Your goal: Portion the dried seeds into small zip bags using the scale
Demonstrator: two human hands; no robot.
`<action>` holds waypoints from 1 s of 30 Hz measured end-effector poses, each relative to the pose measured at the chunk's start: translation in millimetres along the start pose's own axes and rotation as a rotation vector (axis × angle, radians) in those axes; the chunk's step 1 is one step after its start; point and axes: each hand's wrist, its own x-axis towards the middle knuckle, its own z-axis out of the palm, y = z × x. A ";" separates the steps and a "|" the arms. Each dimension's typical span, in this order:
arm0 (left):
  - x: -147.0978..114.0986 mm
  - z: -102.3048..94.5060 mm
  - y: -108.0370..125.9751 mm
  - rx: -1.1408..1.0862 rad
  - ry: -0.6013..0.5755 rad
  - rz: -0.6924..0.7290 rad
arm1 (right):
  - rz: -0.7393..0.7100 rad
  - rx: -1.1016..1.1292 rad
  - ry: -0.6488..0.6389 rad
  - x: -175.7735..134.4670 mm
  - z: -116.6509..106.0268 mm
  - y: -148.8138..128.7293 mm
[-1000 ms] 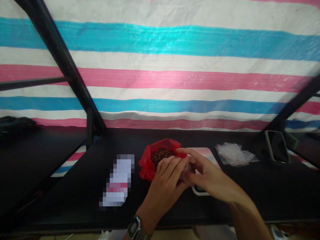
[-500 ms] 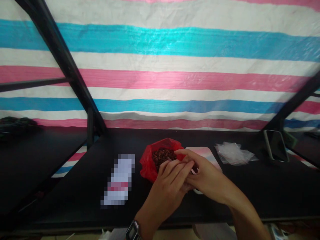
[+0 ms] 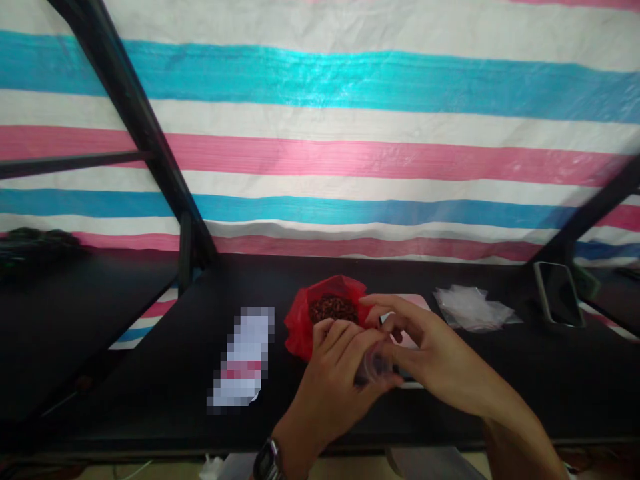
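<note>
My left hand point(image 3: 336, 373) and my right hand point(image 3: 425, 353) meet over the black table point(image 3: 150, 380), both gripping a small clear plastic bag point(image 3: 376, 365) between their fingers. Just beyond them sits an open red plastic bag point(image 3: 300, 327) filled with dark brown-red dried bits point(image 3: 332, 309). A small white scale with a pink top point(image 3: 411, 313) lies under my right hand, mostly covered by it. I wear a metal wristwatch point(image 3: 267, 461) on my left wrist.
A pile of clear small bags point(image 3: 470, 308) lies to the right, and a phone point(image 3: 559, 293) leans further right. A blurred white and red packet point(image 3: 243, 357) lies to the left. A striped tarp point(image 3: 350, 133) hangs behind the black frame bars point(image 3: 135, 127).
My hands have shifted a little and the clear bag between them has become more visible; my right fingers have lifted slightly.
</note>
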 end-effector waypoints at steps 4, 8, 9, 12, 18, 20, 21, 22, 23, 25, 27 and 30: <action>-3.1 0.2 -14.7 -0.057 0.258 -0.227 | 0.015 -0.157 -0.047 -11.9 -4.3 -0.4; -1.5 5.4 -27.2 -0.308 0.371 -0.484 | 0.079 -0.527 -0.068 -27.1 4.2 20.7; -0.9 7.2 -28.4 -0.348 0.371 -0.505 | 0.092 -0.611 -0.059 -29.3 9.1 26.2; -0.9 12.0 -28.6 -0.375 0.327 -0.499 | 0.147 -0.793 -0.038 -30.0 25.7 36.9; -6.8 14.3 -30.8 -0.301 0.276 -0.452 | 0.191 -0.834 -0.058 -21.0 38.1 40.5; -6.9 12.0 -33.6 -0.288 0.316 -0.463 | 0.189 -0.793 -0.038 -20.6 34.1 41.3; -6.2 10.1 -34.9 -0.271 0.336 -0.466 | 0.179 -0.758 -0.030 -21.4 31.0 41.5; -5.1 8.0 -35.9 -0.244 0.352 -0.469 | 0.161 -0.712 -0.025 -22.6 27.4 41.3; -3.6 5.9 -36.6 -0.213 0.354 -0.476 | 0.139 -0.661 -0.021 -24.0 23.4 40.8; -0.1 2.7 -37.4 -0.152 0.326 -0.504 | 0.093 -0.567 -0.014 -26.2 15.3 38.3; 2.9 2.5 -38.2 -0.108 0.272 -0.560 | 0.047 -0.501 -0.007 -24.5 8.1 33.9; 3.3 7.9 -42.2 -0.070 0.199 -0.622 | -0.041 -0.451 0.007 -9.9 0.9 23.5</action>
